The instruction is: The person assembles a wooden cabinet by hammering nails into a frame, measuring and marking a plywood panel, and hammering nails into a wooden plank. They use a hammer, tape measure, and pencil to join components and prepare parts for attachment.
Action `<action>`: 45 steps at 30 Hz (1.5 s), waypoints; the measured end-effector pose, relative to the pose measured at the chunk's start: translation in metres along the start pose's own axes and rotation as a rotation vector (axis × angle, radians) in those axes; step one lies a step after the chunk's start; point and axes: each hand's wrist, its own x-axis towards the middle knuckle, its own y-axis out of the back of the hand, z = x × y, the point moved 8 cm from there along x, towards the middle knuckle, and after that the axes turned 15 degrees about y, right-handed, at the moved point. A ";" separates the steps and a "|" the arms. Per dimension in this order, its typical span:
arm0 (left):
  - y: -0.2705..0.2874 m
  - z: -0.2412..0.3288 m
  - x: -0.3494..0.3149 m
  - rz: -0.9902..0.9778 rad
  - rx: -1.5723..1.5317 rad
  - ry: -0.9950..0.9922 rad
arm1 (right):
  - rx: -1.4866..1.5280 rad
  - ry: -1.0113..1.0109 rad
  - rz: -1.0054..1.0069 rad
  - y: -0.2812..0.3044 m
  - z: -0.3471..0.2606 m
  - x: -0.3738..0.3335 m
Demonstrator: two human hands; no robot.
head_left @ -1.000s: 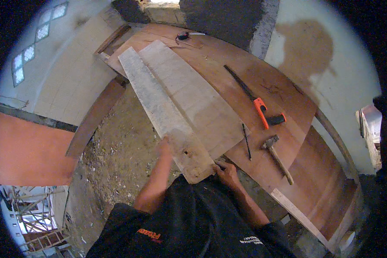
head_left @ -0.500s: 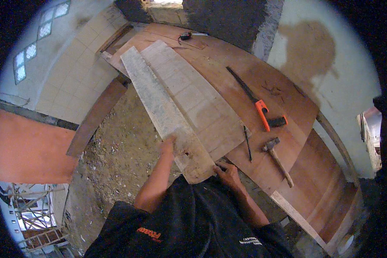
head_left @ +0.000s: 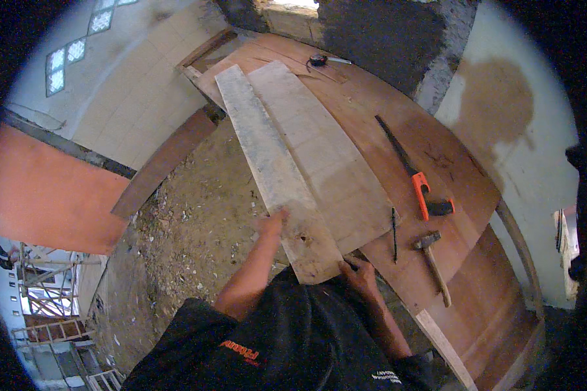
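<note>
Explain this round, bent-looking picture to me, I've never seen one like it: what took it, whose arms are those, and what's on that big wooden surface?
A wide fisheye camera worn on a person's head took it, looking down, so straight edges curve near the rim. The arms coming from the lower edge are that person's own. The left hand rests on the side edge of a long pale plank, and the right hand is at its near end. A wider board lies beside the plank. Both lie on a large brown plywood sheet, along with a handsaw with an orange handle, a hammer, a thin dark pencil-like tool and a tape measure at the far end.
</note>
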 end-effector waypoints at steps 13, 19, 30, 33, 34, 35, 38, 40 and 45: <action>0.002 0.005 -0.002 -0.056 -0.013 -0.065 | -0.032 0.032 0.020 0.000 0.001 -0.003; 0.000 -0.006 0.013 -0.070 0.022 -0.116 | -0.006 0.019 0.016 -0.001 0.011 -0.003; -0.031 0.027 0.020 -0.106 0.439 -0.166 | -0.095 -0.018 0.088 0.016 0.034 -0.002; 0.004 0.080 -0.023 0.110 0.344 -0.344 | -0.353 0.114 0.504 0.086 0.023 -0.004; 0.007 0.097 -0.040 0.114 0.447 -0.388 | -0.346 0.011 0.614 0.103 0.030 -0.003; 0.004 0.107 -0.057 0.148 0.532 -0.424 | -0.497 -0.068 0.622 0.117 0.031 -0.008; -0.013 0.147 -0.096 0.267 0.803 -0.622 | -0.637 -0.129 0.601 0.142 0.027 -0.004; -0.025 0.170 -0.100 0.274 1.041 -0.687 | -0.614 -0.139 0.524 0.148 0.028 0.006; -0.050 0.201 -0.115 0.315 1.458 -0.741 | -0.580 -0.242 0.395 0.134 0.043 0.018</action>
